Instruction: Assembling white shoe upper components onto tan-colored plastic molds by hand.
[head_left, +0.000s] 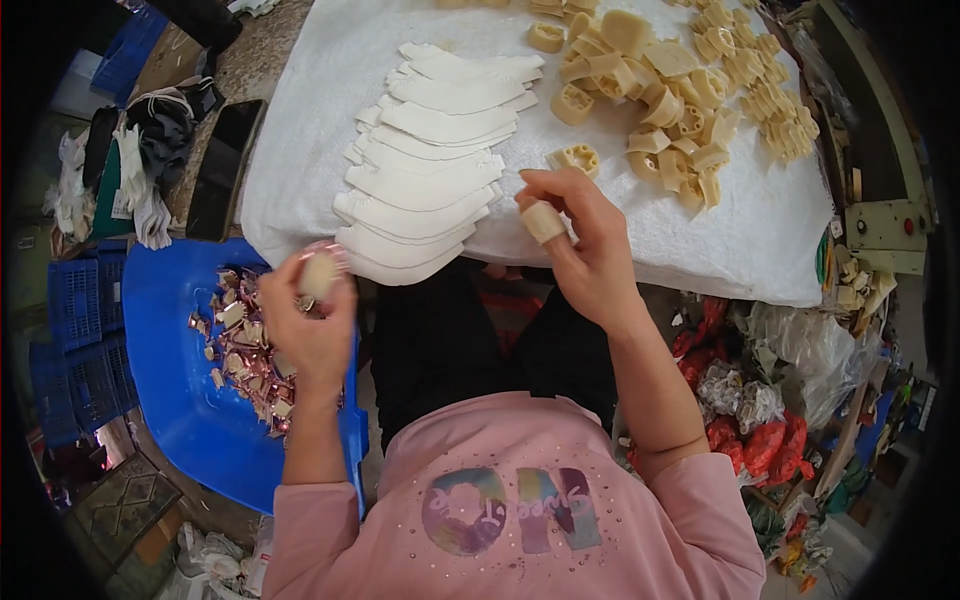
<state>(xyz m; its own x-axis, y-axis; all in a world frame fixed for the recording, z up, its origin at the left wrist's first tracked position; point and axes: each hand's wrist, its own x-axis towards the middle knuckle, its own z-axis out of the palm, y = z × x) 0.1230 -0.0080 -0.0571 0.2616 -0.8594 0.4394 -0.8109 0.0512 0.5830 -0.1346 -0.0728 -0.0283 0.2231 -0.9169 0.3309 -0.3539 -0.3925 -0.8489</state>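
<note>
My left hand is closed around a small shiny pink piece with a beige face, smeared by motion, beside the table's front edge. My right hand hovers over the cloth's front edge with thumb and forefinger apart and nothing seen between them; a pale wrap circles one digit. Between the hands, curved white strips lie overlapped in a long row. Just beyond my right fingertips sits a single beige hollow piece.
White cloth covers the table. Heaped beige moulded pieces fill its far right. On the left stands a blue tub holding many shiny pink pieces. A black phone lies near gloves. Plastic bags crowd the right floor.
</note>
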